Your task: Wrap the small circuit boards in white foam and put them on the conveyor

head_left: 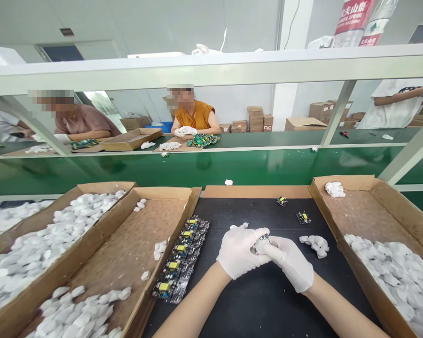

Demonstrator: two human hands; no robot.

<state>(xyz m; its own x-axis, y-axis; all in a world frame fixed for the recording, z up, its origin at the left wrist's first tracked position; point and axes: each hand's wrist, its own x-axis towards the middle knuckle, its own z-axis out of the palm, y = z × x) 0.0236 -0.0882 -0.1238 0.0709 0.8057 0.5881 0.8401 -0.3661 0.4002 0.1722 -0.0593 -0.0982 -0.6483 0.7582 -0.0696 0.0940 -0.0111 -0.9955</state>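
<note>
My left hand (pixel 240 249) and my right hand (pixel 292 260), both in white gloves, meet over the black work surface (pixel 264 305). Between their fingertips they grip a small white plastic housing (pixel 261 245), with dark circuit-board parts showing at its top edge; the fingers cover much of it. Left of my hands lies a panel of joined circuit boards (pixel 179 256) with yellow components. Two single boards, a nearer one (pixel 304 217) and a farther one (pixel 281 201), rest beyond my right hand. Beside that hand is a small heap of white pieces (pixel 316 246).
Cardboard trays with white pieces stand on both sides: a right tray (pixel 359 211), a near left tray (pixel 127 234) and a farther left one (pixel 88 188). Past a green conveyor (pixel 197 169), co-workers sit at a bench. A metal frame (pixel 211 70) crosses above.
</note>
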